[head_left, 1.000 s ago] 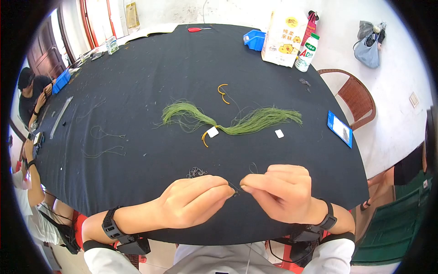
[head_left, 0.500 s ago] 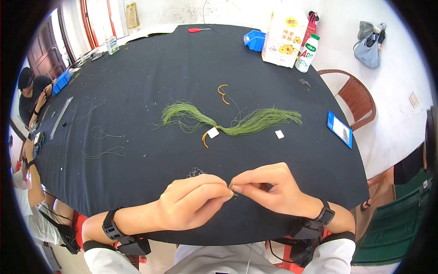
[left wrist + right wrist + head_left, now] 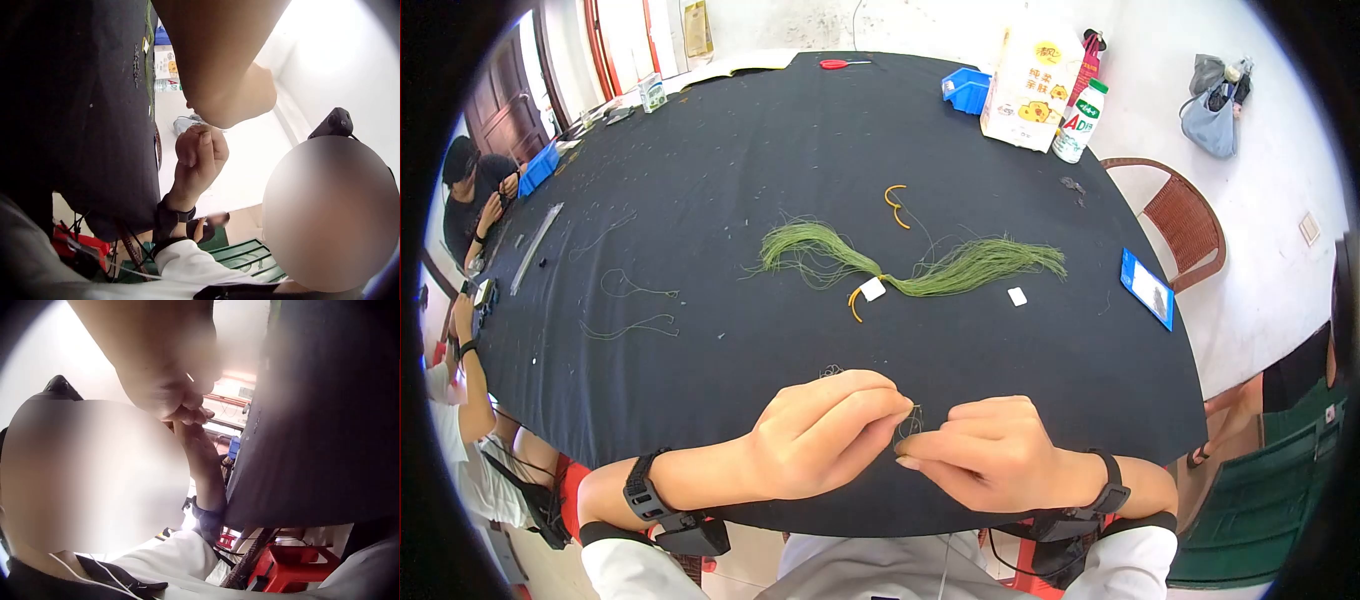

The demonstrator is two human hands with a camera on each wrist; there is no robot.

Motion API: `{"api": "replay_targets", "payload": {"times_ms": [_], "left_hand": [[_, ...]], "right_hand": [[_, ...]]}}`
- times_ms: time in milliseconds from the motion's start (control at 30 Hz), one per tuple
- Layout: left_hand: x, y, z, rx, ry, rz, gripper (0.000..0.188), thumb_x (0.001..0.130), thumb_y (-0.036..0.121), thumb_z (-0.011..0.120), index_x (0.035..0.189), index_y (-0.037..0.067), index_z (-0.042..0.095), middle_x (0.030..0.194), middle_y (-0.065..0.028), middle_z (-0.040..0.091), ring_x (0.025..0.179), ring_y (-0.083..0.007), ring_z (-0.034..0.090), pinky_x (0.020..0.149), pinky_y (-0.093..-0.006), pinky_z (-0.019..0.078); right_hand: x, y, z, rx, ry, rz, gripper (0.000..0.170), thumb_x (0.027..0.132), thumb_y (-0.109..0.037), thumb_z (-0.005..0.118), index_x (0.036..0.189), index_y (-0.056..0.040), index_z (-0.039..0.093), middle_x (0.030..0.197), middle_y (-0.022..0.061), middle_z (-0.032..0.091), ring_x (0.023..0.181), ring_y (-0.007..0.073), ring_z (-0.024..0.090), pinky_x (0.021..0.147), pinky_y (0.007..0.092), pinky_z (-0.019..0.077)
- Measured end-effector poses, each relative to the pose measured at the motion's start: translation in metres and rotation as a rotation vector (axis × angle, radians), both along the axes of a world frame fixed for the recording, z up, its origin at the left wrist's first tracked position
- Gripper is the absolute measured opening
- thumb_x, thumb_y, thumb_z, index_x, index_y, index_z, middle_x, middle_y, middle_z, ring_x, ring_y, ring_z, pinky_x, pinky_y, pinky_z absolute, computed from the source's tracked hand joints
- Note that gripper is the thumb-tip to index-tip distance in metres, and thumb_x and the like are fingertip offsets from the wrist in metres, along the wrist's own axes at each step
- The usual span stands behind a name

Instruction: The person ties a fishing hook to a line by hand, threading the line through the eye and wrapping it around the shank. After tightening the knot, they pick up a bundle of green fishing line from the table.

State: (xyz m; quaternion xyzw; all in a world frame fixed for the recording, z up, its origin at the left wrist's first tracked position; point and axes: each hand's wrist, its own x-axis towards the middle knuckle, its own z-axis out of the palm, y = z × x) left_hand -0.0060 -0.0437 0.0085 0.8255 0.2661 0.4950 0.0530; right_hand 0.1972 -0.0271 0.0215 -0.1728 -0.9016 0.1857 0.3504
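Observation:
Low over the near edge of the table, my left hand (image 3: pixel 825 435) pinches a fine thread (image 3: pixel 915 415) between thumb and forefinger. Beside it on the right, my right hand (image 3: pixel 990 455) pinches the same thread a little lower, its fingertips close to the left ones. A small loop of thread shows in the gap between the two hands. Partly hidden behind the left hand lies a small tangle of dark bits (image 3: pixel 831 370). Farther off, a bundle of green threads (image 3: pixel 970 268) is tied at its middle, with a white tag (image 3: pixel 873 289) at the tie.
Loose looped threads (image 3: pixel 640 325) lie to the left. Yellow curved pieces (image 3: pixel 896 206), a white square (image 3: pixel 1017 297) and a blue packet (image 3: pixel 1147 289) are on the black cloth (image 3: pixel 730 400). At the back stand a blue bin (image 3: pixel 967 92), a paper pack (image 3: pixel 1028 90) and a bottle (image 3: pixel 1081 122).
My right hand came in to meet the left fingertips, then moved down and slightly away. A loop of thread now shows between them. The left hand has hardly moved.

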Motion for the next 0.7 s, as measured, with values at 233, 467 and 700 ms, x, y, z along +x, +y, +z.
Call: {"api": "replay_targets", "payload": {"times_ms": [233,467,700], "left_hand": [[0.000,0.001,-0.004,0.059,0.045,-0.038,0.027,0.065,-0.009,0.069,0.091,-0.007,0.060,0.086,-0.0148,0.062,0.068,-0.0250,0.063,0.055,-0.0301,0.0537],[0.001,0.001,-0.005,0.063,0.068,-0.101,0.028,0.064,-0.009,0.069,0.090,-0.007,0.060,0.085,-0.0138,0.061,0.068,-0.0244,0.063,0.055,-0.0302,0.0543],[0.001,0.000,-0.003,0.051,0.025,-0.106,0.024,0.068,-0.010,0.069,0.090,-0.003,0.061,0.082,-0.0140,0.064,0.061,-0.0217,0.063,0.050,-0.0271,0.0515]], "right_hand": [[0.005,-0.003,0.014,0.326,-0.035,-0.078,0.018,0.066,-0.006,0.071,0.082,-0.0056,0.065,0.053,-0.0016,0.044,0.044,0.0123,0.044,0.039,0.0264,0.0354],[0.010,0.009,0.017,0.342,0.042,-0.162,0.029,0.061,-0.001,0.073,0.089,-0.0038,0.067,0.054,-0.0010,0.047,0.044,0.0131,0.043,0.040,0.0258,0.0343],[0.009,0.020,0.007,0.029,0.054,-0.143,0.018,0.074,-0.003,0.070,0.091,-0.0070,0.068,0.058,0.0043,0.058,0.046,0.0165,0.052,0.042,0.0278,0.0386]]}}
